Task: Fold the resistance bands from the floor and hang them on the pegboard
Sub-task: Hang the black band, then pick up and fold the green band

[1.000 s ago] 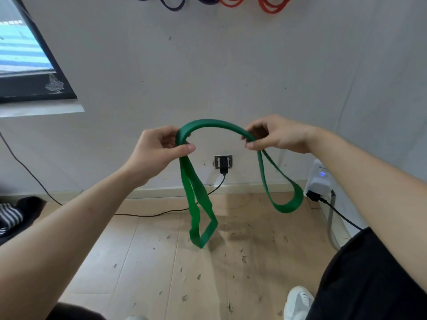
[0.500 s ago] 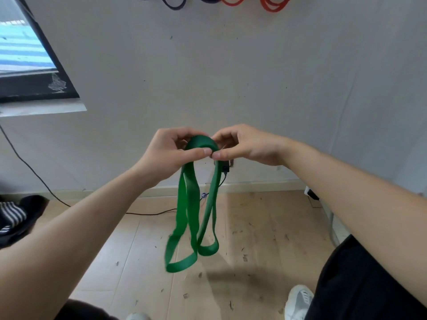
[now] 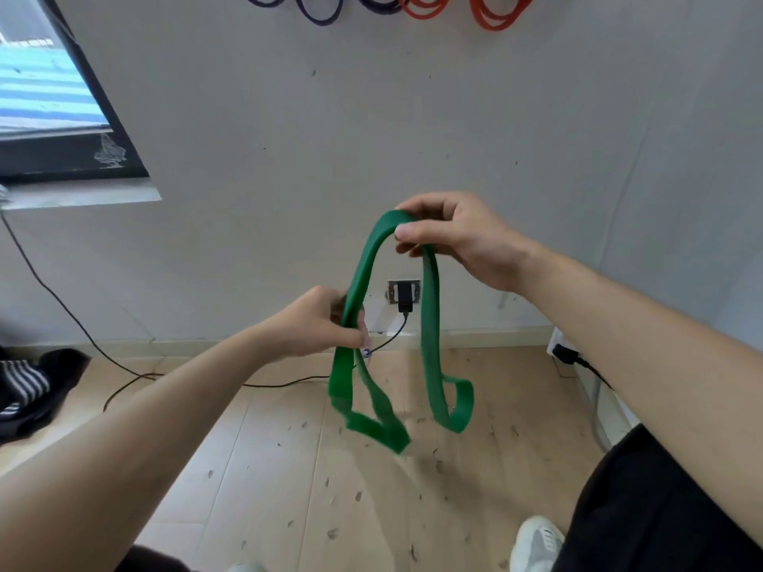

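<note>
A green resistance band (image 3: 429, 324) hangs folded in front of the wall, above the wooden floor. My right hand (image 3: 458, 241) pinches its top bend between thumb and fingers. My left hand (image 3: 318, 324), lower and to the left, grips the left strand. Two loops of the band dangle below, one under each hand. At the top edge, purple bands (image 3: 318, 10) and orange bands (image 3: 491, 14) hang on the wall; whatever they hang from is out of view.
A wall socket with a black plug (image 3: 404, 293) sits behind the band, its cable trailing along the floor. A window (image 3: 49, 97) is at the left, dark clothing (image 3: 29, 386) lies at the floor's left, and a white power strip (image 3: 565, 348) is at the right.
My hands were together at the top of the band. Now my right hand has risen with the bend, and my left hand has dropped lower along the left strand.
</note>
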A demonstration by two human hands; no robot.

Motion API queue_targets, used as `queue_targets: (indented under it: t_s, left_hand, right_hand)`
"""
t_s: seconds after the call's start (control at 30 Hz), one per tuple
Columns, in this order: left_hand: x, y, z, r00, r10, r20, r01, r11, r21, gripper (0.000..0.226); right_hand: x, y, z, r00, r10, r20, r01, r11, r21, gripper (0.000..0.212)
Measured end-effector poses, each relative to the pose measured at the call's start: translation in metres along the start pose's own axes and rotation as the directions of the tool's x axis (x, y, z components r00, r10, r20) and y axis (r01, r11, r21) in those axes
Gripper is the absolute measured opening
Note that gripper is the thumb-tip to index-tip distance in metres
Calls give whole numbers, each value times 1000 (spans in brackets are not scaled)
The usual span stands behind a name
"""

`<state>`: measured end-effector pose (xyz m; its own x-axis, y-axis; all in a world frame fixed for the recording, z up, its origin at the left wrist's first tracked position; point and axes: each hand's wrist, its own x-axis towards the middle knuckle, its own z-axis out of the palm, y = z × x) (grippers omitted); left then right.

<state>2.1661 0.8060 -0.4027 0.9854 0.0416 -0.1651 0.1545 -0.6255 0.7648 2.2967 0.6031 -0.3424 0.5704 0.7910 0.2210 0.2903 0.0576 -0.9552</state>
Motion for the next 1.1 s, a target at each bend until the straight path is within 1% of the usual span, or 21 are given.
queue_targets:
  t_s: [0.1, 0.17, 0.23, 0.33, 0.43, 0.5, 0.6, 0.67, 0.7, 0.77, 0.9, 0.97, 1.1]
  left_hand:
    - [0, 6, -7, 993, 50, -107, -61, 993, -101, 19]
    - [0, 11, -12, 983, 46, -175, -72, 987, -144, 26]
    - [1, 14, -16, 973, 26, -229, -75, 976, -205, 32]
    - [1, 21, -20, 957, 19, -290, -114, 942, -316, 35]
    - [1, 28, -24, 941, 31, -338, -172, 902, -396, 30]
    - [1, 32, -25, 935, 39, -352, -193, 889, -416, 25]
    - [1, 40, -22, 934, 67, -351, -217, 887, -409, 22]
    - [0, 46, -18, 934, 92, -345, -237, 882, -408, 22]
    - [0, 48, -17, 935, 102, -341, -246, 879, -410, 22]
    - [-2, 51, -15, 934, 119, -338, -257, 879, -402, 21]
    - [-5, 49, -16, 937, 127, -326, -253, 889, -382, 20]
    - [-7, 46, -18, 941, 122, -317, -243, 893, -378, 23]
    - [-8, 40, -23, 951, 111, -288, -213, 912, -350, 37]
  right_hand:
    - [3, 2, -14, 994, 30, -103, -24, 998, 57, 14]
    - [5, 4, -25, 986, 50, -156, -42, 998, 54, 11]
    - [6, 7, -37, 981, 90, -171, -86, 996, 31, 11]
    - [3, 11, -52, 980, 184, -79, -187, 982, -25, 17]
    - [-2, 16, -52, 963, 268, 24, -259, 947, -193, 28]
    - [-5, 17, -45, 950, 298, 96, -256, 916, -308, 30]
    - [-9, 13, -28, 916, 340, 211, -234, 882, -409, 29]
    - [-8, 12, -13, 895, 358, 265, -212, 866, -453, 33]
    - [-8, 12, -6, 893, 356, 277, -208, 870, -448, 36]
    - [-8, 12, 7, 907, 326, 266, -212, 900, -381, 41]
    - [-5, 6, 18, 961, 185, 203, -138, 965, -225, 36]
    - [-4, 2, 20, 978, 134, 162, -98, 972, -215, 36]
    - [-4, 3, 22, 992, 88, 89, -62, 962, -267, 33]
